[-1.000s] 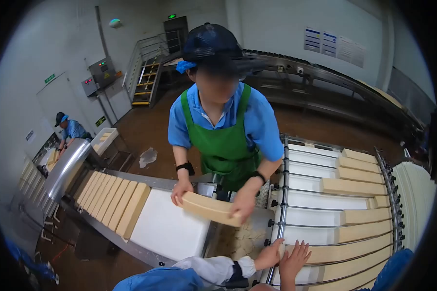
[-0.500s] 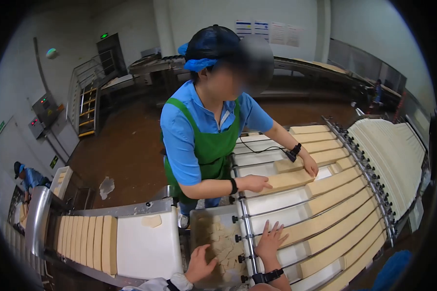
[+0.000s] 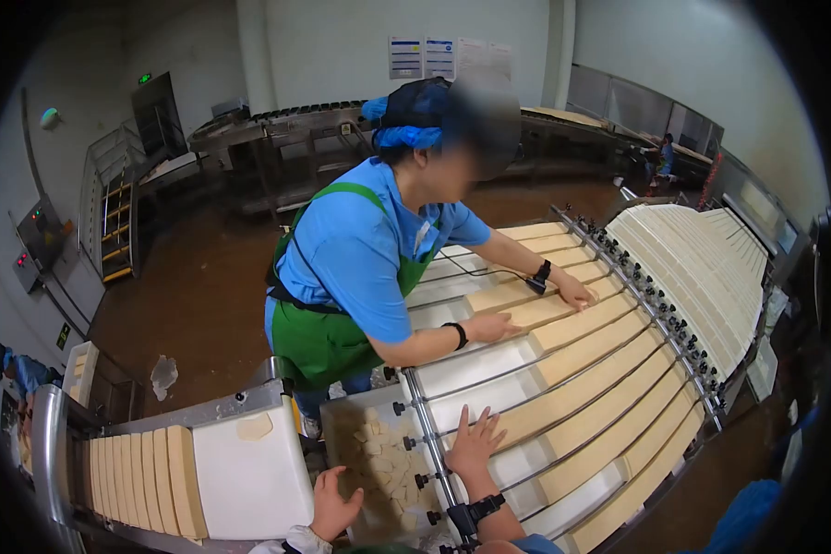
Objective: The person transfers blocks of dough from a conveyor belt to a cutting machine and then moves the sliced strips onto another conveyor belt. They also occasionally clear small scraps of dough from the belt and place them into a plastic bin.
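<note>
Now my right hand (image 3: 474, 443) lies flat and open on the near end of the long pale strip (image 3: 591, 399) on the white belt (image 3: 462, 374), my left hand (image 3: 334, 503) spread open over the scrap tray (image 3: 340, 427); the strip looks soft and crumbly, best held under both ends.

Long beige slabs (image 3: 591, 355) lie across the rod conveyor (image 3: 462, 374).

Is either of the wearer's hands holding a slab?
No: the left hand is open by the scrap tray, and the right hand lies spread flat on the conveyor.
</note>
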The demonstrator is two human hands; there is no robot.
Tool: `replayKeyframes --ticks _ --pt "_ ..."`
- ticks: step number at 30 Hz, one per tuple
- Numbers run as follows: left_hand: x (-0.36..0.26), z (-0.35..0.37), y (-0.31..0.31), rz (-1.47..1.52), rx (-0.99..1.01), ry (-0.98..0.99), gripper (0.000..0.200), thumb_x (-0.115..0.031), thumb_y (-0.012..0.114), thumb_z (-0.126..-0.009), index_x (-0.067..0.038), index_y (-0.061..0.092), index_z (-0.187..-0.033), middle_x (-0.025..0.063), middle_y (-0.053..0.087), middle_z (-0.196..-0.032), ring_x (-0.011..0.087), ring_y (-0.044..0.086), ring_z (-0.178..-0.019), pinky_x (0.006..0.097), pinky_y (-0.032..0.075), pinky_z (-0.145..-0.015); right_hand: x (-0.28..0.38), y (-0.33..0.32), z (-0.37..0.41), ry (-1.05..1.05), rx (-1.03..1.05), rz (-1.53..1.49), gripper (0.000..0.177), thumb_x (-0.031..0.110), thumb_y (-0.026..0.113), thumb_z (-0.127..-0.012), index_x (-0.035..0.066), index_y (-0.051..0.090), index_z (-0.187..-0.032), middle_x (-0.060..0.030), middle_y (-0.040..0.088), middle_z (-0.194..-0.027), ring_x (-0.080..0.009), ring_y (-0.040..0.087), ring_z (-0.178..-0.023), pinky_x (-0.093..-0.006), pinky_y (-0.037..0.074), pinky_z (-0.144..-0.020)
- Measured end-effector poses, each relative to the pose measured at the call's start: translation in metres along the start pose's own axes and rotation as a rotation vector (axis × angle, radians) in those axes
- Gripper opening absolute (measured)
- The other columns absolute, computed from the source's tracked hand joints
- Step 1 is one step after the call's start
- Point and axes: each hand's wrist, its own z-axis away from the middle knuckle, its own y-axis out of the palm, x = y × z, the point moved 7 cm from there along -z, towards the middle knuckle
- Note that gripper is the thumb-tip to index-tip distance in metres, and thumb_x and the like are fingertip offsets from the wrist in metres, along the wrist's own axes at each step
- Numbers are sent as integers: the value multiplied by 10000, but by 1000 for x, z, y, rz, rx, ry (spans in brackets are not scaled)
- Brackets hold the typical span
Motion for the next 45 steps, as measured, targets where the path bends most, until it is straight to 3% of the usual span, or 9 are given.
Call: replayKeyframes --ticks 7,11,14,19,23,30,35,43,45 --pt "44 22 -26 38 -87 -51 529 -153 709 -710 2 491 -1166 215 528 -1109 383 498 -1063 430 421 -925 11 -26 6 -52 114 -54 1049 222 729 -616 196 167 -1502 -315 130 -1496 -520 39 -1385 -675 14 -1070" --pt "97 56 -42 53 -198 -143 517 -141 693 -675 -18 545 -1155 197 583 -1051 356 542 -1013 425 444 -890 78 -49 15 -395 -195 50 805 119 672 -703 81 323 -1427 -301 209 -1469 -499 152 -1366 -631 123 -1086" --pt "147 90 -65 22 -255 -357 495 -119 670 -680 -47 548 -1154 180 579 -983 321 570 -910 404 485 -811 182 -62 53 -746 -108 -357 548 93 632 -773 14 459 -1287 -283 338 -1390 -460 293 -1304 -539 235 -1085" --pt "231 160 -113 1 -453 -669 366 -99 660 -638 -38 531 -975 189 567 -830 334 559 -791 428 450 -686 321 22 107 -1029 281 -669 374 133 651 -805 12 563 -1148 -225 527 -1229 -394 496 -1151 -417 403 -993" --pt "274 203 -170 110 -483 -967 356 -103 668 -623 -29 501 -928 184 551 -808 320 545 -762 428 425 -637 444 83 152 -1128 617 -608 401 135 648 -802 4 551 -1168 -214 535 -1217 -369 492 -1158 -404 402 -996" --pt "336 224 -235 60 -541 -966 752 -168 733 -653 -58 360 -1297 204 558 -1104 312 598 -861 383 486 -762 633 171 205 -1242 385 -400 596 234 592 -860 -59 391 -1338 -226 367 -1420 -349 302 -1350 -416 240 -1124" --pt "368 222 -232 422 -386 -935 891 -213 774 -652 -59 286 -1382 208 579 -1177 283 634 -902 346 510 -789 650 216 216 -1212 361 -180 669 328 533 -903 -68 310 -1394 -233 252 -1493 -338 181 -1414 -434 139 -1157" --pt "373 210 -224 765 -125 -1081 941 -251 813 -660 -65 278 -1411 175 632 -1039 237 628 -875 307 525 -749 680 198 199 -1000 241 -50 604 336 655 -734 -51 506 -1173 -199 519 -1214 -315 429 -1195 -446 305 -1013" --pt "374 202 -230 575 -106 -1029 943 -317 811 -647 -66 297 -1396 167 659 -980 286 650 -870 354 525 -756 674 206 189 -965 264 1 650 370 698 -648 -45 524 -1117 -196 545 -1127 -320 463 -1123 -444 355 -934"
